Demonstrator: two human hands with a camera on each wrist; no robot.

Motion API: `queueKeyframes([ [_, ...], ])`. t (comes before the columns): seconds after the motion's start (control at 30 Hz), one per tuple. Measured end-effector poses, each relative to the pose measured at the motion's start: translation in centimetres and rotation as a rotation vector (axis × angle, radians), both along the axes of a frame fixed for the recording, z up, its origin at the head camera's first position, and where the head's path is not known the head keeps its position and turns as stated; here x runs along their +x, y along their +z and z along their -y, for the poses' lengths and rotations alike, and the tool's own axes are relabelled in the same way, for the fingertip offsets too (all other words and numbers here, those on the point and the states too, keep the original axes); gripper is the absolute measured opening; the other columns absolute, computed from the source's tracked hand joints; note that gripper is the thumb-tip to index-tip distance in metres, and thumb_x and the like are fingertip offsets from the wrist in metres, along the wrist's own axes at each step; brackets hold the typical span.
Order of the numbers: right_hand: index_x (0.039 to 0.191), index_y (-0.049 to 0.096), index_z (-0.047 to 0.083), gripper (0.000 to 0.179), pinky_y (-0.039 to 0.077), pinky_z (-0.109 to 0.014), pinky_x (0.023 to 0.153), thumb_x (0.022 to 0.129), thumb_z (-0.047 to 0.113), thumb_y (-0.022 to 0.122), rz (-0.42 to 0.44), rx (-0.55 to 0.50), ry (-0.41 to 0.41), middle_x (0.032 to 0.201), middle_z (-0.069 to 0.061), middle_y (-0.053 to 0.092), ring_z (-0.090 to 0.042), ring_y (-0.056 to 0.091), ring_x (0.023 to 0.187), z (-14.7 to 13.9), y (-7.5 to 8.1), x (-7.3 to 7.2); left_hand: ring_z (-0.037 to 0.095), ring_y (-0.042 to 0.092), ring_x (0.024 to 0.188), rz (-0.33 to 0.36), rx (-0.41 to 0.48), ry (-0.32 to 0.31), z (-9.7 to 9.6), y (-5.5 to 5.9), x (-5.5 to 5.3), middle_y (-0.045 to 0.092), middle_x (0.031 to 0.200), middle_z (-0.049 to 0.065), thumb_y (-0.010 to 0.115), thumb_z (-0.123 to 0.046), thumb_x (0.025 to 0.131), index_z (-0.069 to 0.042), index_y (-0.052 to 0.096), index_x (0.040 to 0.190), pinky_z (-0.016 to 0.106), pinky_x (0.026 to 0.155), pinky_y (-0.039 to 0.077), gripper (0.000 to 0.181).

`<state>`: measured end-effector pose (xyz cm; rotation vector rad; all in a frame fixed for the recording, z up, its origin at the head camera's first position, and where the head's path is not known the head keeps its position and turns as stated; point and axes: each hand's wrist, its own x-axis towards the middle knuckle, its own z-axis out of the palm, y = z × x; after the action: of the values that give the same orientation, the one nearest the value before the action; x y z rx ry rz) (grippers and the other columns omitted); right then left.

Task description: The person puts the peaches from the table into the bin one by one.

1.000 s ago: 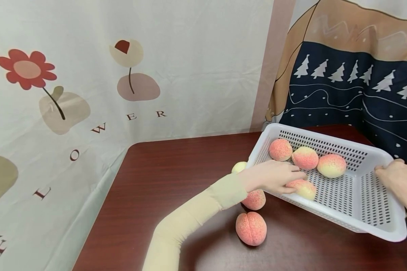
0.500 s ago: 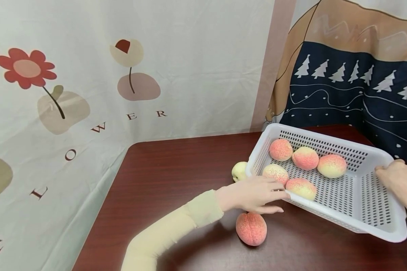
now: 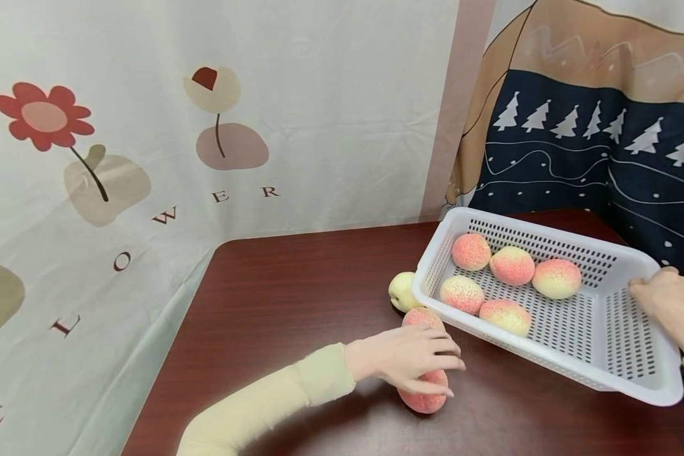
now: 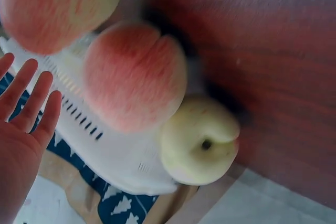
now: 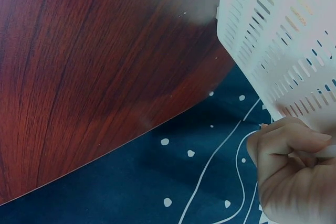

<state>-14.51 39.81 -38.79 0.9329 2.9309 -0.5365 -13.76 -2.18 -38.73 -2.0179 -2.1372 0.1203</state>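
Since half a second ago, the left hand (image 3: 410, 358) has drawn back from the left corner of the basket (image 3: 650, 391) to a place over the nearest peach (image 3: 422, 403); the basket and all the peaches lie where they did. The left grip is spread wide with nothing in it, and whether a finger touches the fruit cannot be told. The right hand (image 3: 669, 307) has its fingers curled over the basket's right end.

Five peaches sit inside the basket, toward its left half. Three lie outside it on the bench (image 3: 296, 285): the nearest peach, in front of the basket's left corner; the middle peach (image 3: 422, 316), just beside that corner; and the pale peach (image 3: 401, 291), close against its left end.

The likeliest trouble is rolling: a round fruit nudged by the thumb before the fingers close could slip off across the bench, away from the basket. The wrist passes close to the middle peach, so a sideways sweep might knock it into the pale peach or the basket wall. The basket's right end also seems to reach the bench's edge, so a pull or a slackened right grip could tilt or shift it.
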Motion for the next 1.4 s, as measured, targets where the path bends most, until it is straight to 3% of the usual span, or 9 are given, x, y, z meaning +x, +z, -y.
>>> queueKeyframes([
  [0.1, 0.114, 0.026, -0.032, 0.056, 0.048, -0.034, 0.041, 0.092, 0.019, 0.032, 0.002, -0.004, 0.003, 0.075, -0.036, 0.042, -0.033, 0.056, 0.051, 0.0, 0.0, 0.0, 0.005, 0.052, 0.114, 0.004, -0.023, 0.000, 0.2, -0.8, 0.4, 0.059, 0.120, -0.012, 0.050, -0.059, 0.090, -0.028, 0.060, 0.123, 0.020, 0.097, 0.039, 0.047],
  [0.27, 0.114, 0.025, -0.032, 0.056, 0.048, -0.034, 0.041, 0.092, 0.018, 0.032, 0.000, -0.015, 0.014, 0.074, -0.036, 0.042, -0.033, 0.057, 0.050, 0.1, 0.1, 0.1, 0.005, 0.050, 0.119, -0.050, -0.071, -0.024, 0.5, -1.9, 0.9, 0.058, 0.124, -0.012, 0.047, -0.066, 0.087, -0.030, 0.059, 0.124, 0.020, 0.098, 0.039, 0.053],
  [0.5, 0.115, 0.024, -0.032, 0.055, 0.048, -0.034, 0.041, 0.093, 0.018, 0.032, -0.004, -0.025, 0.017, 0.075, -0.036, 0.042, -0.032, 0.057, 0.049, 0.2, 0.1, 0.1, 0.007, 0.050, 0.120, -0.106, -0.142, -0.071, 0.7, -2.8, 0.9, 0.058, 0.125, -0.010, 0.045, -0.069, 0.086, -0.029, 0.058, 0.124, 0.022, 0.096, 0.040, 0.057],
  [0.83, 0.117, 0.022, -0.033, 0.057, 0.048, -0.034, 0.040, 0.093, 0.018, 0.032, -0.007, -0.031, 0.015, 0.076, -0.037, 0.042, -0.033, 0.057, 0.049, 0.3, 0.1, 0.1, 0.008, 0.053, 0.093, -0.189, -0.163, -0.124, 0.1, -3.5, 0.7, 0.055, 0.100, -0.012, 0.040, -0.071, 0.086, -0.029, 0.058, 0.110, 0.021, 0.073, 0.042, 0.052],
  [1.13, 0.116, 0.025, -0.032, 0.056, 0.048, -0.034, 0.041, 0.093, 0.019, 0.032, -0.001, -0.018, 0.013, 0.075, -0.036, 0.043, -0.033, 0.057, 0.051, 0.1, 0.1, 0.1, 0.010, 0.052, 0.092, -0.181, -0.157, -0.128, -0.7, -2.9, 0.8, 0.055, 0.101, -0.010, 0.041, -0.069, 0.085, -0.027, 0.058, 0.106, 0.022, 0.073, 0.042, 0.049],
  [1.4, 0.117, 0.025, -0.032, 0.058, 0.048, -0.034, 0.042, 0.093, 0.020, 0.032, 0.013, 0.008, -0.006, 0.076, -0.036, 0.041, -0.034, 0.056, 0.053, 0.1, 0.1, 0.0, 0.011, 0.053, 0.092, -0.136, -0.040, -0.134, -2.4, -0.5, 0.3, 0.056, 0.102, -0.008, 0.045, -0.064, 0.086, -0.025, 0.059, 0.110, 0.022, 0.073, 0.044, 0.049],
])
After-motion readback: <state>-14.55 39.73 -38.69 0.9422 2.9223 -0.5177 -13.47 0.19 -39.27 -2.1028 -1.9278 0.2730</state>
